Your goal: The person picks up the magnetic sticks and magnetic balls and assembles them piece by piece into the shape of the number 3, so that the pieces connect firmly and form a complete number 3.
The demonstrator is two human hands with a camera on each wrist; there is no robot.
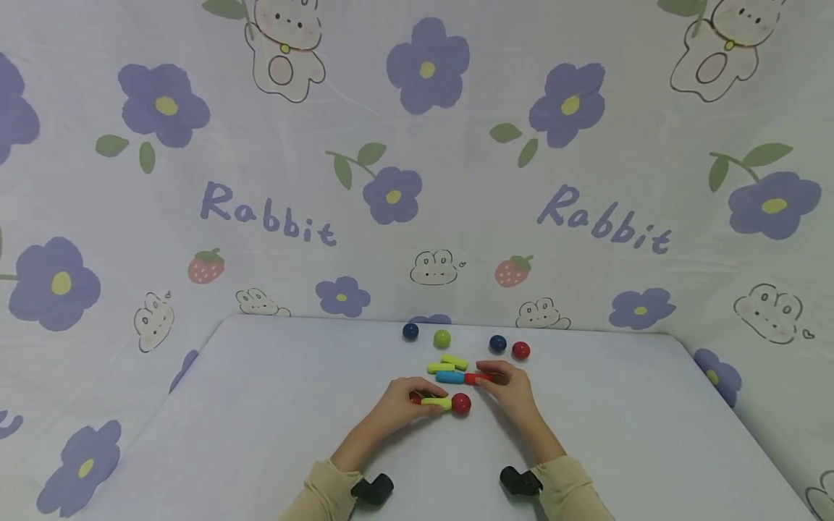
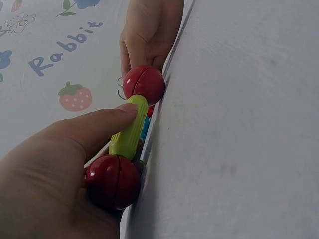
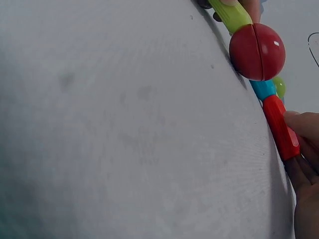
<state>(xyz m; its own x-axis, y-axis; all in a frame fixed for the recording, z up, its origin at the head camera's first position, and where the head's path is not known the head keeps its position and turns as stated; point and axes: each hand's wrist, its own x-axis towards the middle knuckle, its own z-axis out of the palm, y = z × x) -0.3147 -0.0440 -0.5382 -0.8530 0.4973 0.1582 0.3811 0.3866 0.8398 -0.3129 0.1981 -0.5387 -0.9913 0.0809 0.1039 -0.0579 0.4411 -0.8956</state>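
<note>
Lower centre of frame: left hand [image 1: 405, 402], thumb and fingers pinching a yellow-green rod [image 2: 128, 130] with a red ball [image 1: 461, 404] at either end; a light mid-rod grip should spare both ends. Centre: two loose yellow-green rods [image 1: 440, 368] on the worktop [image 1: 260, 405]; below them a blue rod [image 1: 449, 377] end to end with a red rod [image 3: 280, 127], joint locked or merely touching, cannot tell. Right of centre: right hand [image 1: 511, 387], fingers pinching the red rod; best pressed straight along its length, no tilt. Knuckles near a dark blue ball [image 1: 498, 344]; it could roll.
</note>
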